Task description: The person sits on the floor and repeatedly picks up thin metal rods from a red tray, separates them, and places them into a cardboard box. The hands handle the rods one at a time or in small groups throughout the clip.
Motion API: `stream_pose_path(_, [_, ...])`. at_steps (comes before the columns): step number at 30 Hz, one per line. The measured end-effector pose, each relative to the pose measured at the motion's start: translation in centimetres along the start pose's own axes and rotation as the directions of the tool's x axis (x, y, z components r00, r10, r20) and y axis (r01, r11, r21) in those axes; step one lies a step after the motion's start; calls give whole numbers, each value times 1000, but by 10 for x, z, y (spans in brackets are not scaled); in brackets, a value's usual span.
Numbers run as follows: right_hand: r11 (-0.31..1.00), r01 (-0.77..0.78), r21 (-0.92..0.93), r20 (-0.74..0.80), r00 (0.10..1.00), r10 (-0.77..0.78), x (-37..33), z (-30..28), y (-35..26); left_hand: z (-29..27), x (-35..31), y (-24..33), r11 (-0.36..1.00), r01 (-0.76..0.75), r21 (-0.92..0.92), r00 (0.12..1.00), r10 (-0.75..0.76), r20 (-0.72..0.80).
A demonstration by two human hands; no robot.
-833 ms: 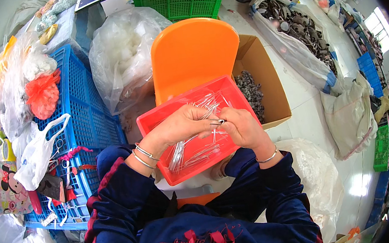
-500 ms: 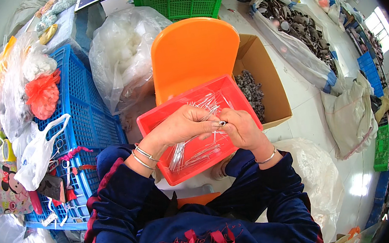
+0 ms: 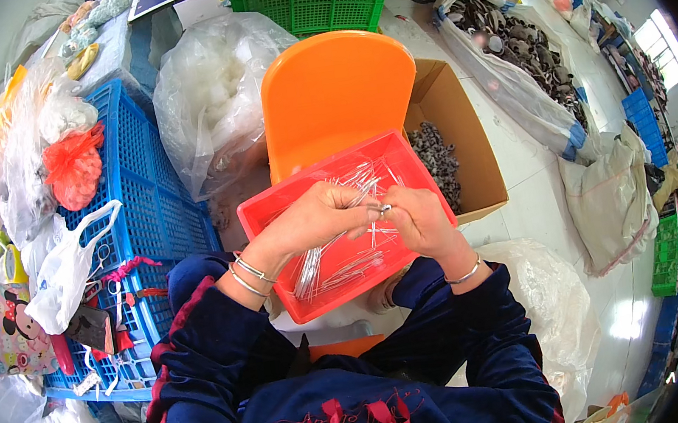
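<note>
My left hand (image 3: pixel 319 221) and my right hand (image 3: pixel 420 220) meet above a shallow red tray (image 3: pixel 317 302). Between their fingertips is a small grey piece (image 3: pixel 384 208), mostly covered, whose kind I cannot make out. The left thumb and fingers pinch it from one side. My right hand is curled into a fist against its other side. Thin, pale, wire-like strips (image 3: pixel 309 274) lie scattered and bunched in the tray under and around both hands. Metal bangles circle both wrists.
An orange chair (image 3: pixel 338 96) stands behind the tray. Right of it, a cardboard box (image 3: pixel 477 155) contains small grey pieces. A clear bag of white fluff (image 3: pixel 206 83) and blue crates (image 3: pixel 128 171) are at left. Dark pieces fill a sack (image 3: pixel 504 96) at far right.
The fingertips have shifted slightly around the small piece, and its dark end shows less than before. Both hands stay over the tray.
</note>
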State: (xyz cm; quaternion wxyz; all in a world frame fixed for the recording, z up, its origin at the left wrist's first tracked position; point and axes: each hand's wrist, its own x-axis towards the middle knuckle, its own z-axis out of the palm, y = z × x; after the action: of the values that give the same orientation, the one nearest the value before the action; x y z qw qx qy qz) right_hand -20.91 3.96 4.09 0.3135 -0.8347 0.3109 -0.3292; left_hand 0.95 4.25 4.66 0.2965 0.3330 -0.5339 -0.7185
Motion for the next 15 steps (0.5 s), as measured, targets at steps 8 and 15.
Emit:
stream_pose_path(8, [903, -317, 289, -122, 924, 363, 6, -7, 25, -10, 16, -35, 941, 19, 338, 975, 57, -213])
stream_pose_path(15, [572, -457, 681, 50, 808, 586, 15, 11, 12, -4, 14, -30, 851, -54, 522, 968, 173, -181])
